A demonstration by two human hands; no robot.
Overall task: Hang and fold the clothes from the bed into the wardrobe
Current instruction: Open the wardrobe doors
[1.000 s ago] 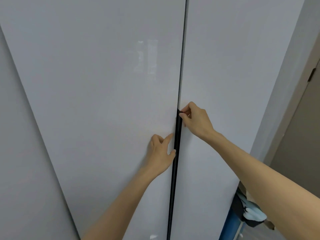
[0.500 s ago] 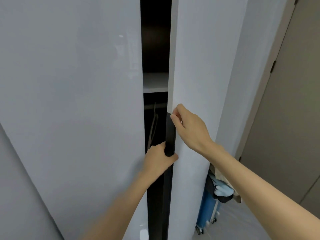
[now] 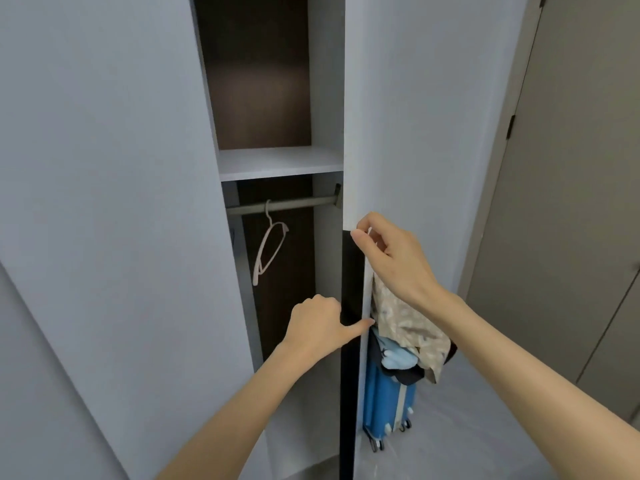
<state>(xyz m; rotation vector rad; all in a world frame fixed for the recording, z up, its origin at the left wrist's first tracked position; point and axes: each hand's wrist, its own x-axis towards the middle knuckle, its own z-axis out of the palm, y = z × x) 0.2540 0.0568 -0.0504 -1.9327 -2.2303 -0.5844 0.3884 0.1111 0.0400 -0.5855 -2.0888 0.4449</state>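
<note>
Gap's way wider than a second ago. Left hand (image 3: 318, 327) curls round the right door (image 3: 408, 116) edge and right hand (image 3: 391, 258) pinches it higher up. Wardrobe (image 3: 277, 162) mid-frame, hanger (image 3: 268, 251) inside. Clothes (image 3: 408, 323) lower centre on a suitcase (image 3: 384, 403).

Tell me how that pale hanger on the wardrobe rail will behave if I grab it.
The pale thin hanger looks slim, so probably light. Hung from the metal rail by its hook alone, it would likely swing when nudged.
</note>
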